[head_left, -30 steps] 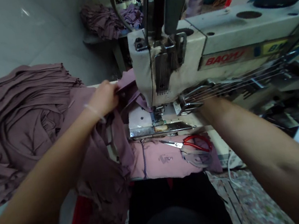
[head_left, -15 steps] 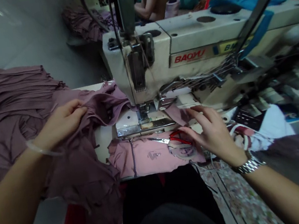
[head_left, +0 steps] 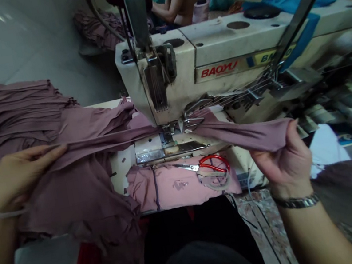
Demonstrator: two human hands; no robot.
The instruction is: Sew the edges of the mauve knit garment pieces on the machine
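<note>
A strip of mauve fabric point(head_left: 109, 139) runs taut under the presser foot of a cream sewing machine point(head_left: 218, 59). My left hand point(head_left: 18, 176) grips the fabric's left end, fingers closed along its edge. My right hand point(head_left: 285, 161), a metal watch on its wrist, is closed on the fabric's right end, just right of the needle plate point(head_left: 165, 151). Red-handled scissors point(head_left: 208, 165) lie on a pink cloth point(head_left: 171, 186) in front of the machine, between my hands.
A tall stack of folded mauve pieces point(head_left: 1, 116) fills the left side. More mauve fabric hangs off the table's front left. Another person's arm point(head_left: 175, 8) shows behind the machine. A blue strap point(head_left: 298, 35) crosses the machine's right part.
My left hand drew back to the left and my right hand moved right from near the scissors, taking the fabric's end. The fabric now stretches straight under the presser foot.
</note>
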